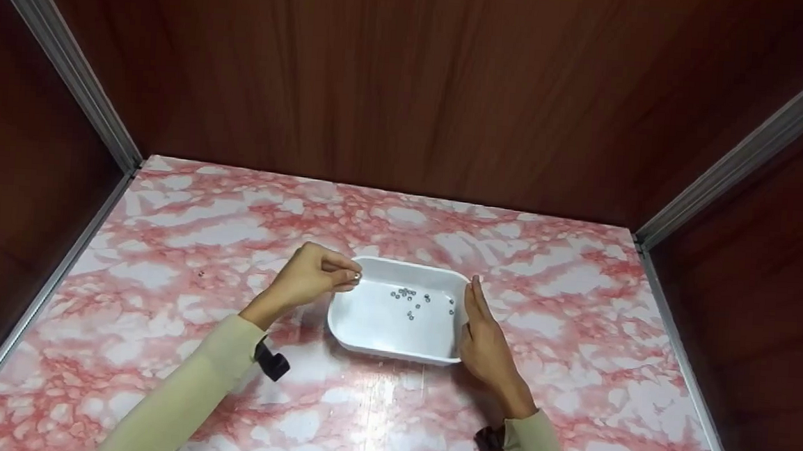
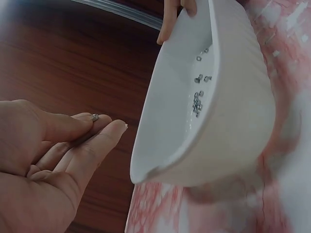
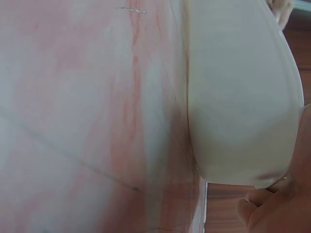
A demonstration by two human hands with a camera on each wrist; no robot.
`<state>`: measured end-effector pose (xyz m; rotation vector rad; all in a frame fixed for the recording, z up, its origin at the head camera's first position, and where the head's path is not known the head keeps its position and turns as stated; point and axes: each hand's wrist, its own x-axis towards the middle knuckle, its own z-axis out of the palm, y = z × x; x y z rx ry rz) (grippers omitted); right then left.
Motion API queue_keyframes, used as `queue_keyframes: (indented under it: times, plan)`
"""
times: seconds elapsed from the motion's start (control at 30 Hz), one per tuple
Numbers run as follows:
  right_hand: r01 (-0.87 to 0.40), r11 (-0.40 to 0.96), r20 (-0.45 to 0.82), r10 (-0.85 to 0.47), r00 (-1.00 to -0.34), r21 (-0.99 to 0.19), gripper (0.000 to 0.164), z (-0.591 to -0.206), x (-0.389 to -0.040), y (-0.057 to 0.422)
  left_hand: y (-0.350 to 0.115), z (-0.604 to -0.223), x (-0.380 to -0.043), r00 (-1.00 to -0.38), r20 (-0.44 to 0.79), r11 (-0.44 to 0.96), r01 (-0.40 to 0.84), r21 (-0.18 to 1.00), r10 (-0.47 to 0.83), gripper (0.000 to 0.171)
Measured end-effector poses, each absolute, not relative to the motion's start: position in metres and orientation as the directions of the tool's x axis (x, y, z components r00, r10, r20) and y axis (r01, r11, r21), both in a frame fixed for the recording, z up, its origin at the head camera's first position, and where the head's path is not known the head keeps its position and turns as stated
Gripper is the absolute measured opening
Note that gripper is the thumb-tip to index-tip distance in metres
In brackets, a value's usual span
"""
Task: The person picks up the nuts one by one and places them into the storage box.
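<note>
A white rectangular tub (image 1: 393, 354) stands on the table with several small metal nuts (image 1: 404, 292) loose on its floor, mostly towards the middle and right. My left hand (image 1: 311, 276) is at the tub's far left corner. Between its thumb and fingertips it pinches one small nut (image 2: 95, 117), just outside the rim in the left wrist view. On the opposite side, my right hand (image 1: 488, 342) holds the tub by its right wall, fingers along the rim. Part of that grip is hidden behind the wall in the right wrist view.
A tiny dark piece (image 1: 201, 274) lies on the red-and-white patterned table (image 1: 224, 396), well left of the tub. Dark wood panels (image 1: 396, 93) with metal edge strips (image 1: 748, 149) enclose the table at the back and both sides.
</note>
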<state>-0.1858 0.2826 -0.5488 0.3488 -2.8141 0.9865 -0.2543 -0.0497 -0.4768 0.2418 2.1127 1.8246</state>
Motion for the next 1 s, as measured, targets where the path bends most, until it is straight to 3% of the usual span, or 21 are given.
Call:
queue_keyframes:
  times: [0.37, 1.0]
  plan:
    - [-0.262, 0.756, 0.212, -0.166, -0.963, -0.599, 0.062, -0.547, -0.187, 0.282, -0.016, -0.476, -0.269, -0.909, -0.159, 0.113, -0.124, 0.986, 0.386, 0.025]
    - [-0.243, 0.755, 0.191, -0.158, -0.969, -0.608, 0.063, -0.548, -0.185, 0.283, 0.052, -0.479, -0.293, -0.835, -0.182, 0.223, -0.073, 0.972, 0.519, 0.021]
